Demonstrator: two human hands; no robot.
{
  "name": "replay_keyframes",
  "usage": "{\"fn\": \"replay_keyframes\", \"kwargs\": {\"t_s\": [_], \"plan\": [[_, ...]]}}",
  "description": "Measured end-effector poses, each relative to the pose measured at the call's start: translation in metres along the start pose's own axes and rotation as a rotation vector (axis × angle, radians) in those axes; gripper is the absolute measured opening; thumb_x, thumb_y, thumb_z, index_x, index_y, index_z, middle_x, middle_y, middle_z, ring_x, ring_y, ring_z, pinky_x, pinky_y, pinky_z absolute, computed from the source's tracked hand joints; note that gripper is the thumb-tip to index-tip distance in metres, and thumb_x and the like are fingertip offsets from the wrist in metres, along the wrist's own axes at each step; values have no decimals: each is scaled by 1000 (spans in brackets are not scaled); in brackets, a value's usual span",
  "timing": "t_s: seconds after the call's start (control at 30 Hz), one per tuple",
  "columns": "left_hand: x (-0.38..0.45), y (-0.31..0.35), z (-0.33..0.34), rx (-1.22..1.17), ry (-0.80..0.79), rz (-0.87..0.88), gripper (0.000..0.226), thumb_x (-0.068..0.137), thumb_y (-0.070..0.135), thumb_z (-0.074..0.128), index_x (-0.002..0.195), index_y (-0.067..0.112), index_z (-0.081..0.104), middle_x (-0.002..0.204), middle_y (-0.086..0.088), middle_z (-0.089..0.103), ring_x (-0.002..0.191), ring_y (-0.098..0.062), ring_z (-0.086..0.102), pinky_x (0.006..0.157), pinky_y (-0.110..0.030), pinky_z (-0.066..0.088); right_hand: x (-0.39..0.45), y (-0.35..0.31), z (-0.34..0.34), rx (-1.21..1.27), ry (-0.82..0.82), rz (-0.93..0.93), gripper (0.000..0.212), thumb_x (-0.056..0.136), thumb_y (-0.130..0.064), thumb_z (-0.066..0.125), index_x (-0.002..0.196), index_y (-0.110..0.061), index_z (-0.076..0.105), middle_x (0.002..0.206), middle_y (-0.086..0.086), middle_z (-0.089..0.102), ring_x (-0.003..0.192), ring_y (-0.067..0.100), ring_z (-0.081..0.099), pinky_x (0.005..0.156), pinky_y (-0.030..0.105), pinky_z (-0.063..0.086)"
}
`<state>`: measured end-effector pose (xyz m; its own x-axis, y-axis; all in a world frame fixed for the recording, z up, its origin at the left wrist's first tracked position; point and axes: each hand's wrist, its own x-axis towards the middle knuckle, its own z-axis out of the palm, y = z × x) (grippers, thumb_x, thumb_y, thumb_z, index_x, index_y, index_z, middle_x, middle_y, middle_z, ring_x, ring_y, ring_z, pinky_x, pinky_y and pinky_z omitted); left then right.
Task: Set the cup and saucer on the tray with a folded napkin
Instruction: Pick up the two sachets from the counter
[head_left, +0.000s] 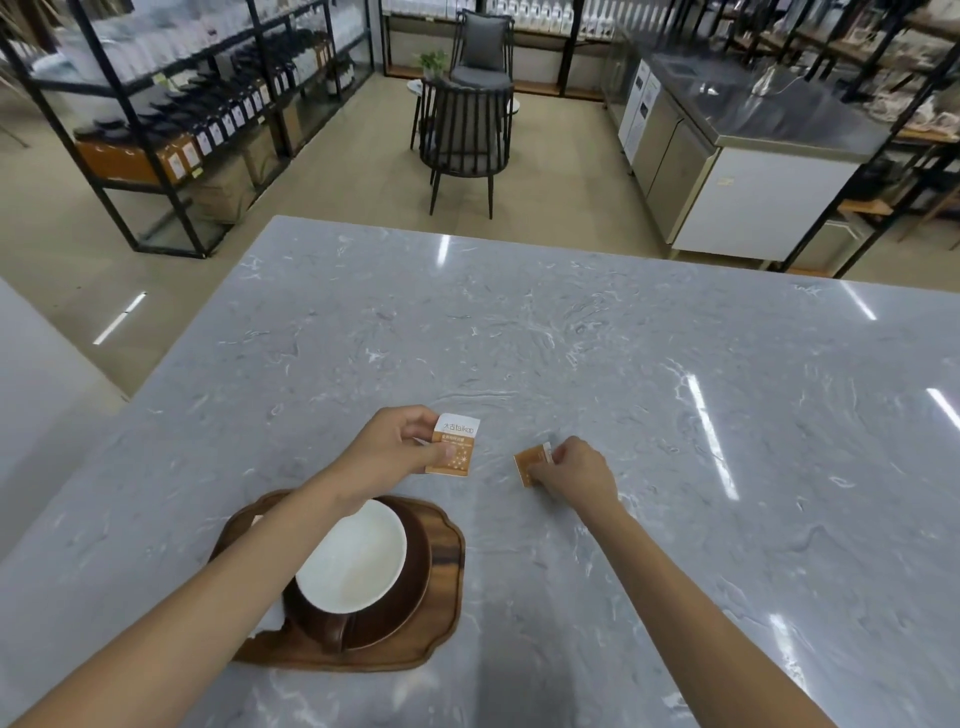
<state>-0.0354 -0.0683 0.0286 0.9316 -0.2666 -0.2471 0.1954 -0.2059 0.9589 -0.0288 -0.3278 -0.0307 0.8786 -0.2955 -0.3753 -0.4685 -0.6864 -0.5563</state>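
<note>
Head view: a grey marble counter (571, 338) fills most of the scene. Near its front edge sits a wooden tray (447, 587), carrying a brown saucer (410, 587) with a cup (353, 561), white inside, standing on it. The left forearm crosses above the tray. Beyond it, the left hand (400, 447) pinches an orange-and-white sachet (457, 444) between thumb and fingers, held above the counter. Just to the right, the right hand (576, 467) is closed on a second, smaller orange sachet (532, 462) at the counter's surface. No napkin can be made out clearly.
</note>
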Motion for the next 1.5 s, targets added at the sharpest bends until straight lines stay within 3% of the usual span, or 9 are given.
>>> {"fn": "replay_keyframes", "kwargs": {"t_s": [0.2, 0.3, 0.53, 0.67, 0.93, 1.07, 1.3, 1.4, 1.5], "plan": [[-20, 2, 4, -53, 42, 32, 17, 88, 8, 77, 103, 14, 74, 98, -3, 80, 87, -16, 75, 71, -20, 56, -46, -2, -9, 415, -20, -195, 25, 84, -20, 78, 104, -27, 65, 89, 2, 75, 76, 18, 69, 68, 35, 56], [-30, 0, 13, -63, 80, 57, 19, 88, 14, 78, 106, 18, 75, 99, 0, 80, 89, -16, 77, 72, -20, 57, -77, -5, -19, 562, -84, -292, 39, 87, -14, 79, 114, -38, 64, 88, -3, 76, 70, 5, 68, 55, 20, 52], [-64, -27, 52, -79, 198, 99, 18, 84, 21, 81, 101, 28, 79, 99, 4, 80, 95, -16, 76, 90, -35, 58, -115, 6, -36, 645, -292, -395, 29, 82, -2, 82, 90, -26, 70, 90, -9, 78, 64, 6, 68, 49, 14, 43], [-83, -33, 63, -142, 194, 83, 19, 86, 23, 80, 104, 29, 78, 102, 2, 80, 96, -19, 76, 81, -29, 59, -120, 7, -34, 606, -390, -428, 27, 82, -3, 83, 90, -26, 71, 93, -3, 80, 69, 9, 67, 53, 15, 46], [-112, -26, 81, -235, 122, 103, 27, 84, 6, 79, 110, 15, 76, 104, -4, 80, 98, -21, 76, 82, -21, 58, -128, 16, -27, 718, -469, -386, 49, 80, 0, 84, 118, -27, 69, 103, 4, 77, 84, 18, 75, 68, 21, 56], [-124, -34, 95, -249, 162, 100, 27, 87, 4, 76, 111, 15, 76, 105, -3, 80, 99, -20, 76, 86, -24, 58, -132, 23, -22, 730, -516, -390, 42, 80, 3, 83, 114, -21, 73, 102, 10, 78, 76, 13, 71, 65, 19, 54], [-132, -55, 113, -298, 330, 20, 24, 88, 2, 74, 107, 17, 76, 99, -3, 81, 95, -18, 77, 82, -21, 56, -133, 29, -9, 682, -544, -338, 21, 86, -23, 82, 106, -29, 76, 101, 0, 80, 85, 13, 75, 69, 18, 56], [-137, -67, 122, -320, 462, 11, 29, 85, 7, 79, 110, 20, 73, 102, 1, 80, 97, -15, 76, 83, -23, 57, -131, 31, 2, 712, -537, -277, 16, 88, -19, 80, 102, -24, 78, 97, 4, 80, 85, 17, 77, 69, 21, 58], [-144, -82, 130, -128, 574, 33, 34, 84, 14, 81, 113, 28, 71, 105, 12, 78, 97, -9, 73, 84, -21, 58, -128, 32, 13, 769, -532, -187, 13, 89, -13, 78, 101, -16, 79, 96, 9, 81, 86, 21, 78, 68, 22, 60]]}}
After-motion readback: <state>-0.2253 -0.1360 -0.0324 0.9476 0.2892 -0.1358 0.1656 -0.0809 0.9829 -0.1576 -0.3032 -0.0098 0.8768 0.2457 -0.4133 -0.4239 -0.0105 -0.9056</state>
